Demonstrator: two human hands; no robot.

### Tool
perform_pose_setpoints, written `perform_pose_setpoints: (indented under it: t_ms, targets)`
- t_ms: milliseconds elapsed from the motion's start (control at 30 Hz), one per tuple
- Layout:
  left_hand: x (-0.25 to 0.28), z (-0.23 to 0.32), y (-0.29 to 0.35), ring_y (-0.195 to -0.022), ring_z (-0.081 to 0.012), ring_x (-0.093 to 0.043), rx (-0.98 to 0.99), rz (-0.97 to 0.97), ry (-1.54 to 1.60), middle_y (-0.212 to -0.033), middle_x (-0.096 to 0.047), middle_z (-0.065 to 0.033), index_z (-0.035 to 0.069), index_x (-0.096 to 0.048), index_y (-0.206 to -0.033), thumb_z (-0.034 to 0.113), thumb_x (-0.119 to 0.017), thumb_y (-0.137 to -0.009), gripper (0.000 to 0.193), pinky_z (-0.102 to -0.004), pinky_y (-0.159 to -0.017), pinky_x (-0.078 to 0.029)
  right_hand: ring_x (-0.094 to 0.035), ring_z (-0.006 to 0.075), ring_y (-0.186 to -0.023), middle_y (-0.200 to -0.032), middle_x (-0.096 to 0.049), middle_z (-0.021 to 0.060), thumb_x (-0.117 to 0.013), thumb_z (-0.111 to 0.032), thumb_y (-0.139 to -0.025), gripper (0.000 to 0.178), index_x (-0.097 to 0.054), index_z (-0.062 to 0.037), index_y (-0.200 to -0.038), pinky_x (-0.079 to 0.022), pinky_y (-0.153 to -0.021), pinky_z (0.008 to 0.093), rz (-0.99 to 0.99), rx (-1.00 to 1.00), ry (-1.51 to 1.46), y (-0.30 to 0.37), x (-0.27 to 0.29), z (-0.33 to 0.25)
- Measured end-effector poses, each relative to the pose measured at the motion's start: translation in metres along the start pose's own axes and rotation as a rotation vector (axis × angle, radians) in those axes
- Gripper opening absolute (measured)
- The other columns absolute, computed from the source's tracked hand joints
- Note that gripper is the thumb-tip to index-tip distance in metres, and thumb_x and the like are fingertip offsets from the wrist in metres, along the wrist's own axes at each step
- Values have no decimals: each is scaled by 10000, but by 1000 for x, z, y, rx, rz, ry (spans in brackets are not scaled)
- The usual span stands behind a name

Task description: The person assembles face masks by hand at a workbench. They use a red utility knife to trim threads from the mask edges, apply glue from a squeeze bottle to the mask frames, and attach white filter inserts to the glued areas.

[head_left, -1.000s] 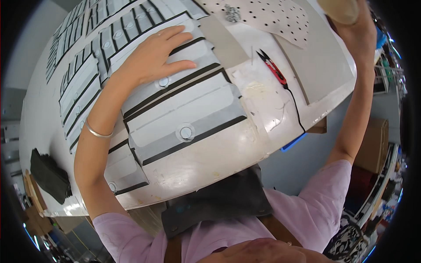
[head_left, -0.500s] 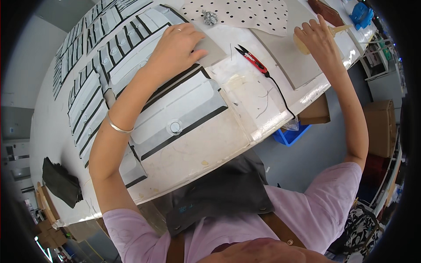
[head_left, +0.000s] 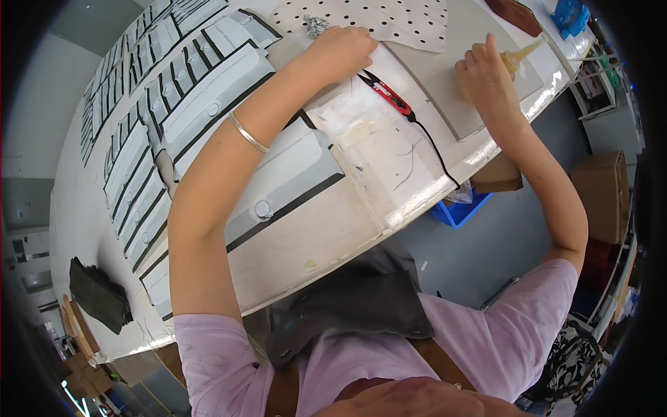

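White surface [head_left: 278, 271] runs across the frame, a dark apron [head_left: 347, 309] at its near edge, lower centre. Working outward, I log a pale black-edged panel [head_left: 299, 168] mid-frame, then red-handled snips [head_left: 390, 96], upper middle. Right grip [head_left: 486, 80], upper right, grasps a yellowish nozzled bottle [head_left: 512, 64] above a grey board [head_left: 441, 87]. Left grip [head_left: 345, 52] sits beside the snips' tips; I cannot tell whether it holds anything. Farthest: foil ball [head_left: 315, 27], dotted sheet [head_left: 399, 21].

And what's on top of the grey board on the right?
A black-dotted sheet overlaps its upper left; the right hand holds a yellowish nozzle bottle over it. Grey board beneath these is hidden.
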State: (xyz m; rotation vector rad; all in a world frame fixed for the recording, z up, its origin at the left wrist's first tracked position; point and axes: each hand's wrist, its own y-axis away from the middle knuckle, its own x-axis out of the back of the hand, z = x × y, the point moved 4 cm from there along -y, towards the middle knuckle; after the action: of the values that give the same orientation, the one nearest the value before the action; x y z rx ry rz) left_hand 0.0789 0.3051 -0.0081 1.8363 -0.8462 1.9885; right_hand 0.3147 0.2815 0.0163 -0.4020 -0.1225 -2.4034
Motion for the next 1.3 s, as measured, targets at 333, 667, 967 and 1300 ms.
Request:
perform_pose_setpoints:
  t_ms: [333,667,967,1300]
  targets:
    - [-17,-7,-14,-958,-333,-698,161,35,-14,-1000,-718,-159,14,-694,-1081,68,-640,-839,253,-423,-858,-560,-555,233,-1216,-1020,-635,9,-716,-140,-815,352,-647,-126,-1160,-225,-1248,567,213,34,-387,16,50,12]
    - [46,7,48,-908,-117,-712,624,154,1352,-988,-733,-53,-2,-707,-1074,146,-729,-919,215,-246,-852,-544,-689,147,-925,-1086,-693,56,-740,-157,-915,389,-630,-48,-1271,-577,-771,317,533,-262,-2147,-12,64,10]
    - [55,45,80,-914,-104,-693,619,119,1608,-1003,-721,-50,5,-685,-1114,181,-771,-913,281,-241,-907,-550,-666,94,-750,-844,-709,53,-739,-175,-952,248,-692,19,-1100,-545,-656,231,227,-273,-2736,-33,74,-24]
    - [69,67,133,-809,-85,-666,644,117,1498,-932,-743,-56,27,-730,-1035,243,-751,-954,231,-234,-804,-542,-677,90,-764,-871,-735,49,-721,-123,-963,155,-742,-11,-1068,-523,-650,220,292,-340,-2839,8,100,-32]
